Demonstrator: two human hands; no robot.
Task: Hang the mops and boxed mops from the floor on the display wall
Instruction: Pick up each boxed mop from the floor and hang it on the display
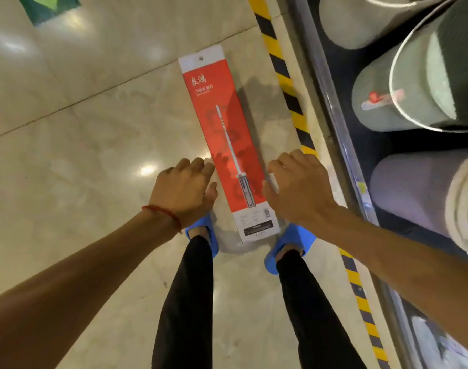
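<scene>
Red with white ends, the long mop box (222, 145) lies flat on the shiny floor (81, 161), right between our two blue slippers (294, 237). Its far end has a small hole (201, 59) for hanging, and that end points away from us.

We are at the picking-up step. Our left hand (185, 190), the one with the red string (163, 213) on the wrist, hangs by the left side of the box. Our right hand (298, 187) hangs by the right side. Both hands are wide, with loose fingers, and they hold nothing. They seem to be a bit above the box, because finger shadows fall on the red part. We cannot tell for sure if any fingertip touches it.

On our right runs a yellow and black stripe (288, 86), then a low shelf (342, 134) with big grey bins (413, 83). We do not see the display wall from here.

Next, we think, the hands need to go down and close on the two long sides of the box, one hand on each side. The box is long and thin, so it could tip if we grab too near one end. After that comes lifting it, turning the hole end up and hanging it by the hole.
</scene>
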